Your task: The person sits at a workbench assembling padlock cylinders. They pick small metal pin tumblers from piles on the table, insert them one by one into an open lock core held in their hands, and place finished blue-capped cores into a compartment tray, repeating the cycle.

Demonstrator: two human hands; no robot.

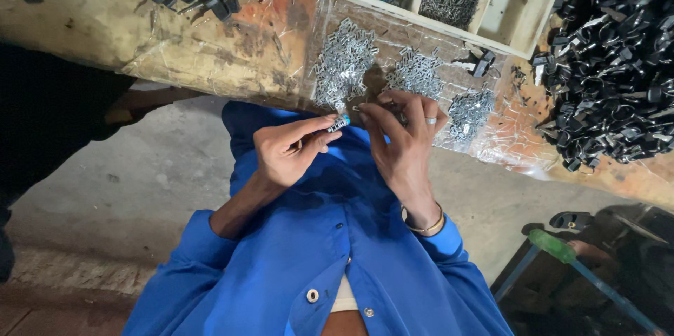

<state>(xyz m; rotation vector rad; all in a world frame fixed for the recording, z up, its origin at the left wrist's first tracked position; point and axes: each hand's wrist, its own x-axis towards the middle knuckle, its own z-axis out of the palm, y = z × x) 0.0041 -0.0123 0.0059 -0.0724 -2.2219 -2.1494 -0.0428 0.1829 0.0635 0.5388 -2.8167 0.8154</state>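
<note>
Both hands up at the bench edge, pinching small parts.

Left hand [289, 148] pinches a small blue-and-silver cylinder [339, 123] between thumb and fingers; right hand [405, 134], fingers curled together just beside it, nips something tiny and hard to make out. Heaps of small silver metal clips [343, 63] lie just beyond the fingertips.

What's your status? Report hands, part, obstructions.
Left hand pinching small blue-banded cylinder. Right hand fingertips on a small metal clip at its tip. Piles of metal clips on bench just beyond; nothing between hands.
</note>
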